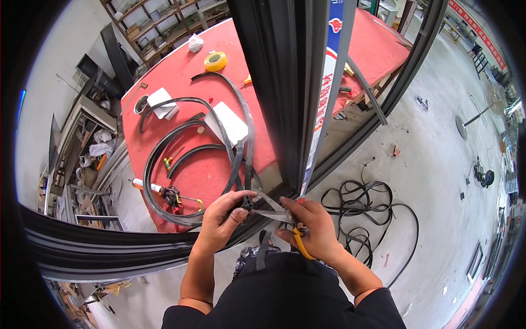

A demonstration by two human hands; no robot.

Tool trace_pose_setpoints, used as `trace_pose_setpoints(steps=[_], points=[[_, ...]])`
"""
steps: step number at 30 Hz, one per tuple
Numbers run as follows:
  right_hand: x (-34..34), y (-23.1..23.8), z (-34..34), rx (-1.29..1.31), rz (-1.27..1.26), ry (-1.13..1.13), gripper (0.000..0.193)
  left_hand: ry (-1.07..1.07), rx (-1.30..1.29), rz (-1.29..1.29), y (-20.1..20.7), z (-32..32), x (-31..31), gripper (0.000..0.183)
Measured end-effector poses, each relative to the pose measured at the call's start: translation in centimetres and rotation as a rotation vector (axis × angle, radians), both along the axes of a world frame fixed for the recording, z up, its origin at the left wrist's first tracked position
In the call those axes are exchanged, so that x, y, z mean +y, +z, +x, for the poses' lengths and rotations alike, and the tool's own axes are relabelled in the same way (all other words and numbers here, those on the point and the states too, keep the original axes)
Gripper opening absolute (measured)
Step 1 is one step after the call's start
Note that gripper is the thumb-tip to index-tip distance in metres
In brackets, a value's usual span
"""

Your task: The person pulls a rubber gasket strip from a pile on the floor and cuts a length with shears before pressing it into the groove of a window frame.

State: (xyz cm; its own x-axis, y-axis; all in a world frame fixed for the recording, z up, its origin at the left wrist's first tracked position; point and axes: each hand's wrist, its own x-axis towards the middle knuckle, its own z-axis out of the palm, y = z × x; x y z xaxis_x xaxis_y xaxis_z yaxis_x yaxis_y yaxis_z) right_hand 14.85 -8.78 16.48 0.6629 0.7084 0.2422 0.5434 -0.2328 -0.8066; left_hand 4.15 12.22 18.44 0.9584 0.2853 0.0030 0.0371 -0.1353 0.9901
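My left hand (222, 216) pinches the end of a black rubber sealing strip (239, 164) between thumb and fingers, just in front of the table's near edge. My right hand (315, 227) is wrapped round a pair of scissors (276, 215) with yellow handles. Their blades are spread and point left, with the tips at the strip's end by my left fingertips. Whether the blades touch the rubber I cannot tell. From my left hand the strip runs up onto the red table and lies there in large loops.
A black window frame (274, 82) rises past the red table (181, 126); its lower rail (109, 249) curves left. On the table are yellow tape (215, 61), a caulking gun (172, 196), white sheets (227, 123) and a cup (141, 104). Black cord (364, 203) lies tangled on the floor.
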Motion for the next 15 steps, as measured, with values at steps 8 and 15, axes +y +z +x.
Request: trace_pose_setpoints(steps=[8,15], points=[[2.0,0.8,-0.3,-0.253,-0.033,0.016,0.065,0.056,-0.105,-0.082,-1.0,-0.9,0.4,0.026],[2.7,0.7,-0.5,-0.283,-0.039,-0.01,0.065,0.167,-0.162,0.099,-2.6,-1.7,0.4,0.028]])
